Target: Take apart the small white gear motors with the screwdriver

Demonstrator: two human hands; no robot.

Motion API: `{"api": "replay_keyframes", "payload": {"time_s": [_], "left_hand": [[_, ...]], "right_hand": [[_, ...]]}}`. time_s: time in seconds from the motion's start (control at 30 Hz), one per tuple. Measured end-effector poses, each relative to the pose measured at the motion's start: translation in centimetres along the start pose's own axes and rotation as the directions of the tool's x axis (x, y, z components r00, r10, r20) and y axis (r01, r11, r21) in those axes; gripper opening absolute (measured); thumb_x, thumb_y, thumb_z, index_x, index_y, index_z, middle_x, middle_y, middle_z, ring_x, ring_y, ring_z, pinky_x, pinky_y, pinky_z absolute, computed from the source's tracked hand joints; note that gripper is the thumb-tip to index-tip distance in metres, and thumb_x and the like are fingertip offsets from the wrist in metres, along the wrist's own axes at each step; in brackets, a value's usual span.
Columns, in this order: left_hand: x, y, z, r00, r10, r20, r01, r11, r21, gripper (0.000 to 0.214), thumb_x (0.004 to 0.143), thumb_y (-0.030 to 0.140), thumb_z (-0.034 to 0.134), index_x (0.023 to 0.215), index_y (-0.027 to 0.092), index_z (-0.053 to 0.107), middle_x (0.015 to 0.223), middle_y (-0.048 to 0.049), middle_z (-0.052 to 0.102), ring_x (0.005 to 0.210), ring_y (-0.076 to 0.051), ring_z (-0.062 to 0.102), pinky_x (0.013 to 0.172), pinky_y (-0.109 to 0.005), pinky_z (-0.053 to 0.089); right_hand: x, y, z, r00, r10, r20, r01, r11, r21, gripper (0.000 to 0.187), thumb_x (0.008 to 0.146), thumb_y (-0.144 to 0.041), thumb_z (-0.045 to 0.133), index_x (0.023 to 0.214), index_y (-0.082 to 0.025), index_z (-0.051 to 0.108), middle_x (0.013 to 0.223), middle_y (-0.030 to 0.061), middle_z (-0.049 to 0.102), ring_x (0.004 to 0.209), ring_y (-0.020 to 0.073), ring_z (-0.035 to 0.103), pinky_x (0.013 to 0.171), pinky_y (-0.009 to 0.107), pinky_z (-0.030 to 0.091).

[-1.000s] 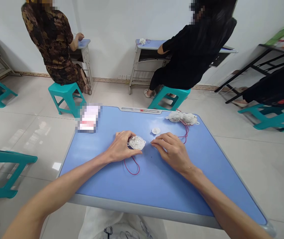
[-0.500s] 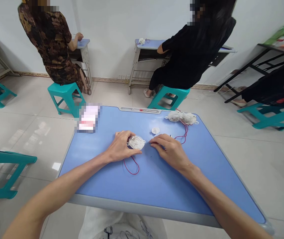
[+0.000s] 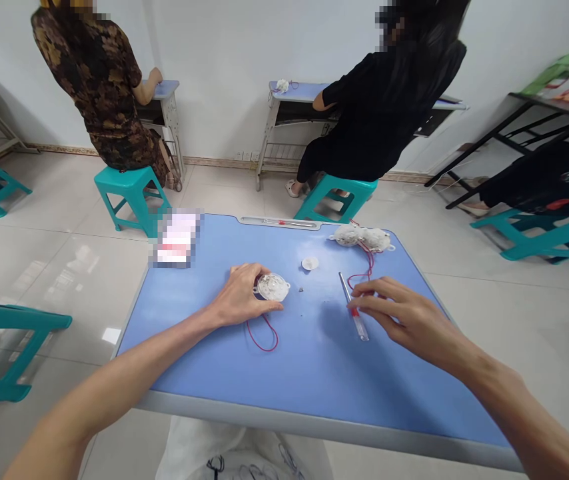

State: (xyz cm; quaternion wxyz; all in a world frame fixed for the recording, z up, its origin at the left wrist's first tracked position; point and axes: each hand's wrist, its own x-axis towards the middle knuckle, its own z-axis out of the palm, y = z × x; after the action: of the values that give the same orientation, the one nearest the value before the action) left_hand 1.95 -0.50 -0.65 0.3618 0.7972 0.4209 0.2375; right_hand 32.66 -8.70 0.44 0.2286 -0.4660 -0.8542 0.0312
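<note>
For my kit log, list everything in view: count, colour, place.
Desk: 1, blue, foreground
Round case: 1, white, centre
Paired cases: 2, white, far right
Wires: several, red, by cases
Disc: 1, white, centre
Tiny bits: a few, dark, centre
Screwdriver: 1, clear and red, right
Similar tool: 1, reddish, far tray
Pixelated item: 1, pinkish, far left
Stools: 5, teal, floor
Other desks: 3, bluish, background
Rack: 1, black, right
Rack goods: several, green, pink
People: 3, dark clothes, background
Left hand: 1, bare, holding case
Right hand: 1, bare, at screwdriver

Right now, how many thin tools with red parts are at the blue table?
2: one tool at the right hand, and another tool in the groove along the far edge of the table. More may be hidden.
</note>
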Motion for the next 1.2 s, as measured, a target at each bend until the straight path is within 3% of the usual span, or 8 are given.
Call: {"api": "replay_keyframes", "payload": {"time_s": [0.17, 0.3, 0.47, 0.6, 0.73, 0.8, 0.93, 1.2], "left_hand": [[0.0, 0.0, 0.0, 1.0, 0.007, -0.002, -0.007, 1.0, -0.002, 0.051, 0.063, 0.04, 0.087, 0.101, 0.02, 0.06, 0.096, -0.0016, 0.066, 0.09, -0.022, 0.059, 0.091, -0.039, 0.043], [0.0, 0.0, 0.0, 1.0, -0.002, 0.0, 0.002, 1.0, -0.001, 0.051, 0.063, 0.04, 0.087, 0.101, 0.021, 0.06, 0.097, -0.0016, 0.066, 0.09, -0.021, 0.059, 0.092, -0.038, 0.042], [0.0, 0.2, -0.1, 1.0, -0.007, 0.002, 0.007, 1.0, 0.005, 0.051, 0.062, 0.04, 0.087, 0.1, 0.021, 0.06, 0.097, -0.0022, 0.065, 0.093, -0.023, 0.058, 0.09, -0.039, 0.043], [-0.1, 0.3, 0.0, 1.0, -0.011, -0.007, 0.011, 1.0, 0.007, 0.052, 0.06, 0.041, 0.088, 0.099, 0.021, 0.06, 0.097, -0.0029, 0.064, 0.095, -0.024, 0.056, 0.087, -0.038, 0.044], [0.0, 0.1, 0.0, 1.0, 0.004, -0.007, -0.004, 1.0, 0.005, 0.054, 0.059, 0.043, 0.089, 0.101, 0.021, 0.061, 0.099, -0.0039, 0.062, 0.1, -0.025, 0.054, 0.087, -0.038, 0.043], [0.0, 0.0, 0.0, 1.0, 0.005, 0.003, -0.005, 1.0, -0.003, 0.054, 0.06, 0.044, 0.089, 0.101, 0.022, 0.061, 0.1, -0.004, 0.062, 0.101, -0.025, 0.053, 0.088, -0.038, 0.043], [0.0, -0.1, 0.0, 1.0, 0.005, 0.003, -0.005, 1.0, -0.01, 0.055, 0.058, 0.043, 0.09, 0.099, 0.022, 0.061, 0.1, -0.0037, 0.063, 0.101, -0.025, 0.053, 0.089, -0.038, 0.041], [0.1, -0.1, 0.1, 1.0, 0.019, 0.003, -0.019, 1.0, 0.01, 0.054, 0.058, 0.043, 0.09, 0.096, 0.022, 0.059, 0.096, -0.0023, 0.063, 0.097, -0.024, 0.052, 0.086, -0.037, 0.039]], "right_hand": [[-2.6, 0.3, -0.1, 0.966, 0.08, 0.246, -0.112, 0.986, 0.12, 0.025, 0.098, -0.03, 0.049, 0.108, -0.032, 0.072, 0.128, 0.0078, 0.062, 0.099, 0.0215, 0.067, 0.074, 0.033, 0.06], [-2.4, 0.1, 0.5, 0.942, 0.154, 0.298, -0.21, 0.963, 0.168, 0.025, 0.098, -0.034, 0.048, 0.097, -0.029, 0.073, 0.128, 0.0088, 0.063, 0.104, 0.0234, 0.066, 0.079, 0.034, 0.06], [-1.5, -0.5, 0.7, 0.98, 0.09, 0.179, -0.126, 0.97, 0.206, 0.02, 0.098, -0.028, 0.048, 0.093, -0.026, 0.067, 0.114, 0.0082, 0.068, 0.101, 0.0217, 0.068, 0.081, 0.035, 0.058], [0.0, -1.9, 0.3, 0.992, 0.105, -0.074, -0.082, 0.96, 0.266, 0.014, 0.096, -0.019, 0.051, 0.096, -0.026, 0.063, 0.103, 0.006, 0.07, 0.092, 0.0198, 0.069, 0.076, 0.034, 0.056], [3.3, -4.3, -0.5, 0.885, 0.225, -0.407, -0.03, 0.901, 0.433, 0.018, 0.092, -0.017, 0.058, 0.106, -0.027, 0.065, 0.095, 0.0044, 0.069, 0.088, 0.0205, 0.067, 0.07, 0.034, 0.055], [5.3, -5.7, -0.8, 0.828, 0.268, -0.493, 0.029, 0.857, 0.515, 0.016, 0.092, -0.019, 0.061, 0.103, -0.027, 0.067, 0.093, 0.0038, 0.068, 0.077, 0.0183, 0.064, 0.063, 0.034, 0.054], [8.9, -8.1, -0.4, 0.789, 0.308, -0.532, 0.103, 0.786, 0.609, 0.009, 0.094, -0.026, 0.06, 0.099, -0.025, 0.068, 0.087, 0.0026, 0.068, 0.061, 0.0134, 0.059, 0.055, 0.031, 0.051], [12.3, -9.0, 3.0, 0.844, 0.317, -0.432, 0.082, 0.72, 0.689, 0.01, 0.096, -0.031, 0.057, 0.099, -0.024, 0.062, 0.081, -0.0006, 0.067, 0.056, 0.0095, 0.055, 0.051, 0.026, 0.049]]}}
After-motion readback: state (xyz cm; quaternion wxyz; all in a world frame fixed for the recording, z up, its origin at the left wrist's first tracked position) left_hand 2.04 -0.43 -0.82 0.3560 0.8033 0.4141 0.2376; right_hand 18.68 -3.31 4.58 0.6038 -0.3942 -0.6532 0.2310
